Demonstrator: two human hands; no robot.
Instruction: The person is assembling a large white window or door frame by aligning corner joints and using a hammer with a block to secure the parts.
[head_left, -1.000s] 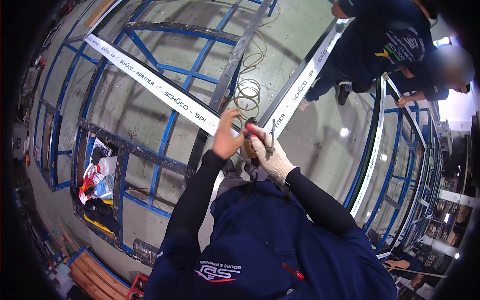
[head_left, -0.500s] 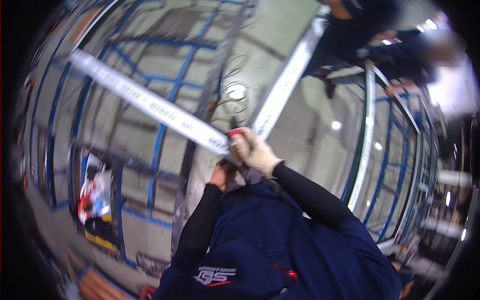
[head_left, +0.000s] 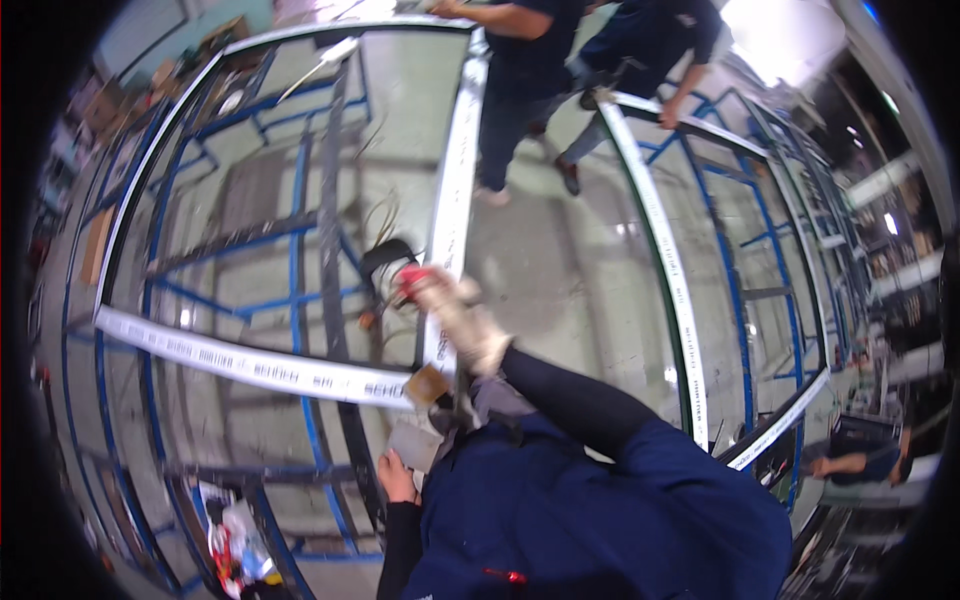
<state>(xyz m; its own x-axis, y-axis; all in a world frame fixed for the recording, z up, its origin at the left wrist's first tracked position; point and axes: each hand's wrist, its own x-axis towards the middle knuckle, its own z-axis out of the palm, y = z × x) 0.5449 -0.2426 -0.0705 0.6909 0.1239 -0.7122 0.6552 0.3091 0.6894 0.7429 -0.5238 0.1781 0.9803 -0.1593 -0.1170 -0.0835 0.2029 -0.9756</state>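
My right hand (head_left: 465, 322), in a pale glove, grips a red-and-black tool (head_left: 388, 262) beside the long white-taped frame bar; blur hides its exact kind. A brownish square block (head_left: 428, 385) sits at the corner where that bar (head_left: 455, 190) meets the white-taped crossbar (head_left: 260, 372). Close to my body, below the corner, my bare left hand (head_left: 398, 476) is closed on a flat grey piece (head_left: 412, 446). Part of the left hand's fingers is hidden by that piece.
Blue-and-black trestles (head_left: 300, 250) stand under the frame. A second white-taped frame (head_left: 668, 270) lies to the right. Two co-workers stand at the far side, one hand (head_left: 670, 112) on that frame. A coiled hose (head_left: 378, 220) hangs near the tool. Another person (head_left: 870, 460) is at far right.
Both hands were together at the frame corner. My right hand has moved up and away with the tool, and my left hand has drawn back toward me, showing the grey piece. The view has shifted.
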